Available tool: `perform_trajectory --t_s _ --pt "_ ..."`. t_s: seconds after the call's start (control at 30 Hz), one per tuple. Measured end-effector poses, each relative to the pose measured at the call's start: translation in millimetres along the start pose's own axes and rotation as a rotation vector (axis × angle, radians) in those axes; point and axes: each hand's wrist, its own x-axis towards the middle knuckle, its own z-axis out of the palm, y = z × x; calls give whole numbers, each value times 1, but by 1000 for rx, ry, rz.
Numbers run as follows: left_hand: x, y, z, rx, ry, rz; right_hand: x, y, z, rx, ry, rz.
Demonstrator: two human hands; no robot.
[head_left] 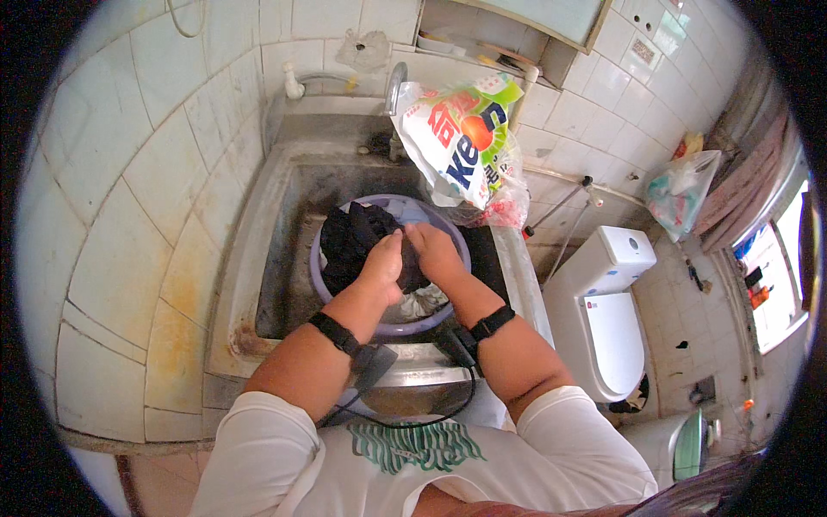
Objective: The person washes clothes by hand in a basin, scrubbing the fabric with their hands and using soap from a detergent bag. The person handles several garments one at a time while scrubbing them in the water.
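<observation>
A round lavender basin (pixel 405 328) sits inside the stained sink (pixel 297 185) in front of me. It holds a bunched black garment (pixel 349 241) on its left and a pale cloth (pixel 422 303) near its front rim. My left hand (pixel 384 265) and my right hand (pixel 435 252) are close together over the basin's middle. Both are closed, thumbs uppermost, on a dark cloth (pixel 412 274) that shows between them. Most of the left fingers are hidden behind the hand. Black straps circle both forearms.
A large white-and-green detergent bag (pixel 457 142) leans at the sink's back right corner, beside the metal faucet (pixel 396 86). The tiled wall (pixel 164 189) closes off the left. Farther right are a white toilet (pixel 616 336) and a hanging plastic bag (pixel 680 196). A cable (pixel 431 425) loops between my forearms.
</observation>
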Motion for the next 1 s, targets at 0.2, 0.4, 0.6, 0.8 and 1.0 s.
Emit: perform_trajectory --t_s 0.2,0.4,0.6,0.8,1.0 --pt "-61 26 33 -55 101 117 -23 -53 -22 65 -98 -136" --pt "1 -5 -5 -108 -1 165 -1 -4 11 -46 31 -277" --pt "-27 11 18 100 79 51 6 15 4 50 -12 68" --pt "-27 22 12 238 143 375 10 43 -14 148 22 134" --pt "-1 24 -18 315 403 515 7 20 -13 533 -78 302"
